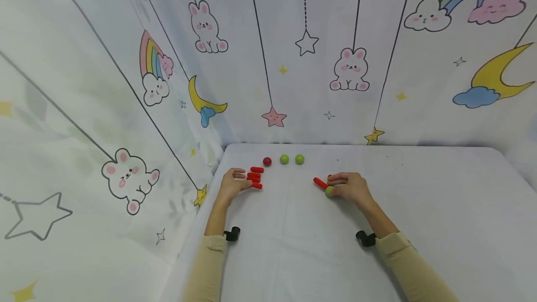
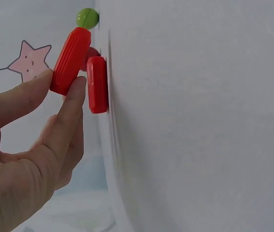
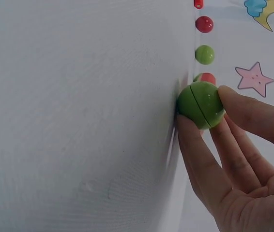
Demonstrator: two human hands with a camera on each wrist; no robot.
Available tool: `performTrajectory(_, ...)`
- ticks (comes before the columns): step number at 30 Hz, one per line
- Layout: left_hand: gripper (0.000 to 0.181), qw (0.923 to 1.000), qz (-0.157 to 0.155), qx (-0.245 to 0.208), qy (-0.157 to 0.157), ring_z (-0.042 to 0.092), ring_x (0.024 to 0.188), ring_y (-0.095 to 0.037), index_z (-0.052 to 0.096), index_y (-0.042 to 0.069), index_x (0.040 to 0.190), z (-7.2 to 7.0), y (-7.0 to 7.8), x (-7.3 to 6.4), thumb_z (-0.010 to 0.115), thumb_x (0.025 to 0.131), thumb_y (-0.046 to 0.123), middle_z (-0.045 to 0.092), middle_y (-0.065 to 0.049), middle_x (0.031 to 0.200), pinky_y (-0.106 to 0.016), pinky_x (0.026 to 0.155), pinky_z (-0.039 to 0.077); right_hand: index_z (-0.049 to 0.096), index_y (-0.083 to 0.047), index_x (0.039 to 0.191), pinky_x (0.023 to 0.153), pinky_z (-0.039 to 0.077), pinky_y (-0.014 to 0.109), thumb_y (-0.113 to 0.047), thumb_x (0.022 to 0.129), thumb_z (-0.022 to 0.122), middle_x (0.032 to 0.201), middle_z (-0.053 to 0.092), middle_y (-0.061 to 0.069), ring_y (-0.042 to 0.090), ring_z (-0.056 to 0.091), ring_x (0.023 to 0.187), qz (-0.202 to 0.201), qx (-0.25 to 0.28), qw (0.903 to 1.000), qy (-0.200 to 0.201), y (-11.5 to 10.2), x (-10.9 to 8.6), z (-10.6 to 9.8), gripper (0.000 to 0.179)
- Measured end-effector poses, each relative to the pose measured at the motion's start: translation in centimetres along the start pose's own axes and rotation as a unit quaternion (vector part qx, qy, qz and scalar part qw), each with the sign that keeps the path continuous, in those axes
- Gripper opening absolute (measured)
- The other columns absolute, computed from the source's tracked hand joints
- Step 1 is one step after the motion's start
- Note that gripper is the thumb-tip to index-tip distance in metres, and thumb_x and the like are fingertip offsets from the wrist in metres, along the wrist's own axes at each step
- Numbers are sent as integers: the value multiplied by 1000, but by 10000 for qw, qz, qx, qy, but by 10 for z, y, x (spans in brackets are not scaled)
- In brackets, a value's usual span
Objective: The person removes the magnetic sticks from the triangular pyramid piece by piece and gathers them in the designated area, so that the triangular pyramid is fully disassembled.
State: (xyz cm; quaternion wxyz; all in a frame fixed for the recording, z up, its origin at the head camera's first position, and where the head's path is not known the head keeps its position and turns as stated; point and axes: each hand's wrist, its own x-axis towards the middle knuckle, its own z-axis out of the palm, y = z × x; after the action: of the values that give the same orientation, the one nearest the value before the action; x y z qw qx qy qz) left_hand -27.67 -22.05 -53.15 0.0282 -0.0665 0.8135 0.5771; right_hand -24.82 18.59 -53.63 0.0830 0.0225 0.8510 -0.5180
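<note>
My left hand (image 1: 233, 185) pinches a ridged red cylinder (image 2: 71, 60) between thumb and fingers, held tilted in the left wrist view. Another red cylinder (image 2: 97, 84) lies on the table just beyond it. From the head view, several red cylinders (image 1: 257, 169) form a short stack of rows by the left fingertips. On the other side, my right hand (image 1: 351, 186) pinches a green ball (image 3: 201, 105) with a dark seam, at or just over the tabletop. A red cylinder (image 1: 320, 182) lies next to that ball; a second red piece (image 1: 330, 176) is mostly hidden by the right fingers.
A red ball (image 1: 267, 161) and two green balls, one nearer the left (image 1: 284, 159) and one nearer the right (image 1: 299, 159), line the back of the white-covered table (image 1: 289, 246). Behind stands a printed curtain (image 1: 251, 73), with more of it along the left.
</note>
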Motion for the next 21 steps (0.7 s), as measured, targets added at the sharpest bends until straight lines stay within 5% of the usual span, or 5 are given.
performTrajectory(14,51,9982,-226,490,277,62,109,-35,60,-1,133,-11,-10,11,83,88,6,62,-23,125,-43,93,58,75,-9,124,83,52,30,-14,87,84,112,79,4,29,65,120,-119,-141,9998,98,0,1,3,38)
performTrajectory(21,52,9970,-420,594,272,65,106,-35,58,-4,129,-7,-9,19,85,87,7,59,-26,127,-34,80,62,75,-10,123,82,52,28,-13,86,84,112,79,5,30,64,121,-124,-164,9997,92,-1,0,2,38)
